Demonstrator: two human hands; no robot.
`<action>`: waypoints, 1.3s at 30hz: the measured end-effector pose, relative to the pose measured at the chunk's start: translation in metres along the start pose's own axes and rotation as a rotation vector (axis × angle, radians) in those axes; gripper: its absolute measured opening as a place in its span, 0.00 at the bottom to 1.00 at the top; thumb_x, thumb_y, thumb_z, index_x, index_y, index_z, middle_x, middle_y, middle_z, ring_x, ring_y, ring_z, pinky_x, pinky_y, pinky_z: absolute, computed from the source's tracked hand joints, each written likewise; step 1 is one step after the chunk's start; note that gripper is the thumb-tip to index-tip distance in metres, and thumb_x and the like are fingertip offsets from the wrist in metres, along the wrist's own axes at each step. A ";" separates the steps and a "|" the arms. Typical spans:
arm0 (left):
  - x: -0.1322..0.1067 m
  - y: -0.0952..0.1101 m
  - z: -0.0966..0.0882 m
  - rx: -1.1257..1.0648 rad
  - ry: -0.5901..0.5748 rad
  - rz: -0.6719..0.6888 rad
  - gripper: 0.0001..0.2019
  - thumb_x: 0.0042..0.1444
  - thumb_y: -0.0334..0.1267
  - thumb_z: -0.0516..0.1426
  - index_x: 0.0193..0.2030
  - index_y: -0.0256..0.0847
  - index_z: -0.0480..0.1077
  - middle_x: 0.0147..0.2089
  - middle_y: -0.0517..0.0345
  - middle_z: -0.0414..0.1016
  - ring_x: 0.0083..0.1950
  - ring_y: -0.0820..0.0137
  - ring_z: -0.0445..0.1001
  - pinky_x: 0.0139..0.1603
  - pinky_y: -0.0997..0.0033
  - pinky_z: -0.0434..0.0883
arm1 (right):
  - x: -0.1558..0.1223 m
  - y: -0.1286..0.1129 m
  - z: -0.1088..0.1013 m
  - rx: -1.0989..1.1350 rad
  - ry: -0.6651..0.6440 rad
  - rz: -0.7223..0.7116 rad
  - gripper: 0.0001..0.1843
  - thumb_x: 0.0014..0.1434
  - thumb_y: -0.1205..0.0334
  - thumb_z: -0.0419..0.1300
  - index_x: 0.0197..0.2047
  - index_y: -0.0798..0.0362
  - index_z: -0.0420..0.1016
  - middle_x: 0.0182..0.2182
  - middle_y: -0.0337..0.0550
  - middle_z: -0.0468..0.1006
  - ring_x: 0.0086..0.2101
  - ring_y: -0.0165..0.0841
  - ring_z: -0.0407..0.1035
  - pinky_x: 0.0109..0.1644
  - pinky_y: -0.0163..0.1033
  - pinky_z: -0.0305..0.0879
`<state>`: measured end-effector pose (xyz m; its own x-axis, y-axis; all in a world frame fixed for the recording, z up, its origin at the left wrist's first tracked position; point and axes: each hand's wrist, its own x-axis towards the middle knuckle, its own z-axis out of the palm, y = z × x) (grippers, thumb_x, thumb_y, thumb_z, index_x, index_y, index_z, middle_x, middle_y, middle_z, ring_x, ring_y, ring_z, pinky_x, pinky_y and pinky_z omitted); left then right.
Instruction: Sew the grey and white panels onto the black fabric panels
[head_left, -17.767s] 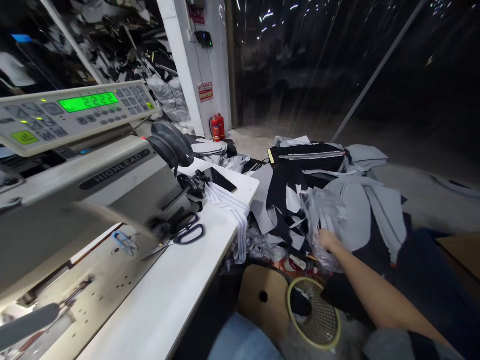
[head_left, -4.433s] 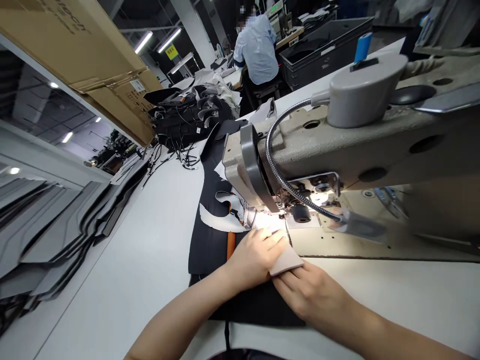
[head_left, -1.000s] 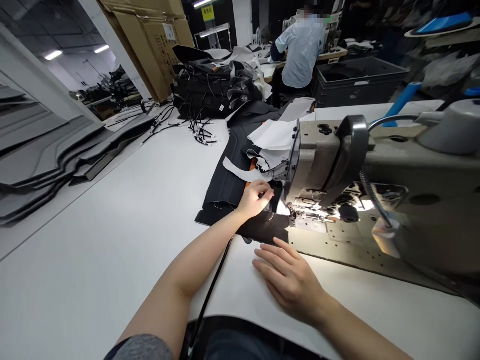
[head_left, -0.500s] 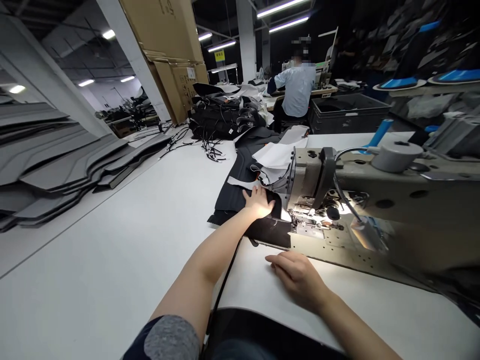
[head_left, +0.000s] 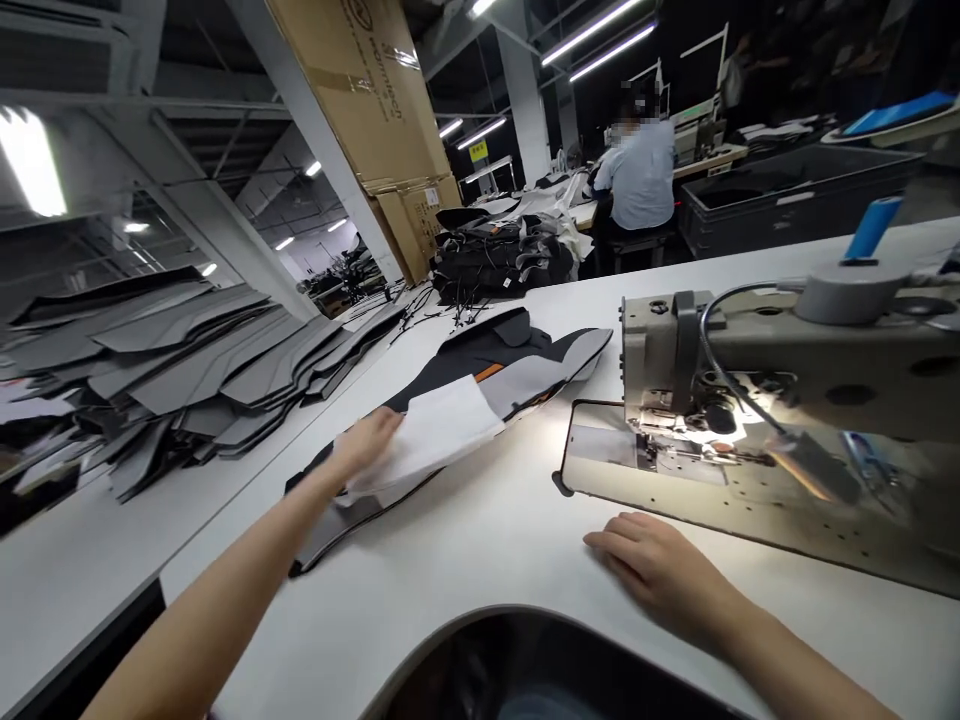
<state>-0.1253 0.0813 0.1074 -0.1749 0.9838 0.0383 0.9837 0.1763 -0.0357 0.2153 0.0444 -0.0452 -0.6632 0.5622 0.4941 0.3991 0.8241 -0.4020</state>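
My left hand is closed on the edge of a dark and grey fabric piece, left of the sewing machine. A white sheet lies over part of this piece, and a small orange strip shows beside it. The piece lies at a slant on the white table. My right hand rests on the table in front of the machine, fingers loosely bent, with nothing visible in it. Under the lit needle area of the sewing machine the plate is bare of fabric.
Stacked grey panels spread along the left. A pile of dark pieces with cords sits at the far table edge. Cardboard boxes stand behind it. A person sits at another machine, near a grey bin.
My left hand has moved left, and the fabric piece has come away from the machine, turned with its pale side partly up. My right hand stays beside the machine. The view has tilted.
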 end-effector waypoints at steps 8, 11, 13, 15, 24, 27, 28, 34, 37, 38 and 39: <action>-0.002 0.047 0.055 0.294 -0.147 0.454 0.24 0.53 0.34 0.55 0.58 0.38 0.59 0.53 0.44 0.65 0.54 0.54 0.63 0.51 0.56 0.65 | -0.004 0.002 0.004 -0.142 0.047 0.015 0.17 0.65 0.70 0.45 0.54 0.52 0.67 0.46 0.48 0.74 0.42 0.36 0.69 0.44 0.41 0.67; 0.004 0.050 0.057 0.353 -0.181 0.475 0.21 0.52 0.25 0.48 0.54 0.37 0.63 0.48 0.44 0.68 0.48 0.56 0.67 0.45 0.58 0.67 | 0.011 0.006 0.003 -0.303 0.046 -0.001 0.24 0.62 0.74 0.46 0.60 0.51 0.62 0.57 0.53 0.66 0.52 0.40 0.65 0.51 0.46 0.66; -0.003 0.045 0.053 0.382 -0.236 0.496 0.20 0.51 0.21 0.44 0.47 0.38 0.67 0.41 0.47 0.70 0.41 0.58 0.70 0.39 0.60 0.68 | 0.030 0.009 0.003 -0.440 0.075 -0.025 0.31 0.58 0.77 0.48 0.64 0.53 0.57 0.61 0.57 0.59 0.58 0.45 0.56 0.57 0.53 0.60; -0.022 0.037 0.048 0.400 -0.308 0.530 0.19 0.51 0.22 0.43 0.44 0.40 0.68 0.38 0.48 0.72 0.37 0.58 0.71 0.35 0.60 0.68 | 0.051 0.014 0.006 -0.553 0.100 -0.025 0.33 0.56 0.77 0.51 0.65 0.54 0.56 0.62 0.60 0.57 0.61 0.51 0.50 0.60 0.61 0.53; -0.082 0.049 0.000 0.207 -0.697 0.728 0.09 0.56 0.37 0.47 0.38 0.47 0.68 0.34 0.57 0.73 0.31 0.61 0.73 0.28 0.63 0.67 | 0.064 0.035 0.033 -0.584 0.043 0.016 0.26 0.53 0.75 0.53 0.57 0.64 0.67 0.55 0.56 0.69 0.55 0.49 0.61 0.57 0.52 0.64; -0.043 0.090 0.007 0.100 -0.395 1.007 0.14 0.61 0.34 0.44 0.40 0.43 0.70 0.39 0.55 0.74 0.38 0.65 0.72 0.34 0.66 0.67 | 0.060 0.033 0.029 -0.556 0.011 0.008 0.34 0.47 0.73 0.53 0.61 0.64 0.61 0.59 0.53 0.64 0.59 0.47 0.55 0.59 0.52 0.60; -0.026 0.106 0.015 0.086 -0.269 1.092 0.14 0.60 0.33 0.45 0.44 0.41 0.70 0.44 0.53 0.74 0.44 0.64 0.71 0.40 0.65 0.67 | 0.059 0.031 0.028 -0.550 0.005 0.004 0.35 0.47 0.72 0.54 0.61 0.64 0.61 0.59 0.52 0.64 0.59 0.47 0.54 0.60 0.52 0.59; 0.049 0.184 0.084 0.055 0.042 1.091 0.19 0.63 0.37 0.44 0.59 0.45 0.62 0.65 0.62 0.58 0.66 0.56 0.52 0.60 0.52 0.58 | 0.037 0.013 0.033 -0.624 0.090 0.062 0.22 0.53 0.74 0.52 0.52 0.69 0.70 0.49 0.62 0.73 0.51 0.45 0.66 0.54 0.47 0.66; 0.049 0.199 0.102 0.035 0.037 1.025 0.21 0.63 0.39 0.43 0.62 0.45 0.58 0.66 0.61 0.58 0.65 0.55 0.53 0.61 0.50 0.57 | 0.021 0.011 0.027 -0.652 0.099 0.057 0.21 0.53 0.76 0.50 0.50 0.67 0.72 0.48 0.59 0.74 0.49 0.43 0.68 0.52 0.44 0.68; 0.045 0.203 0.104 0.025 0.047 1.011 0.22 0.63 0.39 0.43 0.63 0.44 0.58 0.65 0.60 0.58 0.66 0.54 0.52 0.61 0.49 0.56 | 0.017 0.011 0.023 -0.655 0.095 0.049 0.21 0.53 0.77 0.49 0.50 0.67 0.72 0.49 0.58 0.74 0.50 0.43 0.68 0.53 0.43 0.68; 0.042 0.206 0.106 0.015 0.057 0.995 0.22 0.63 0.39 0.43 0.63 0.43 0.58 0.65 0.58 0.59 0.66 0.54 0.52 0.62 0.49 0.56 | 0.012 0.012 0.018 -0.656 0.088 0.043 0.22 0.53 0.77 0.49 0.50 0.67 0.71 0.49 0.58 0.73 0.50 0.43 0.67 0.53 0.43 0.68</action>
<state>0.0656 0.1624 -0.0044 0.7316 0.6810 0.0317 0.6806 -0.7271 -0.0900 0.2007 0.0601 -0.0574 -0.5954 0.5760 0.5601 0.7450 0.6568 0.1165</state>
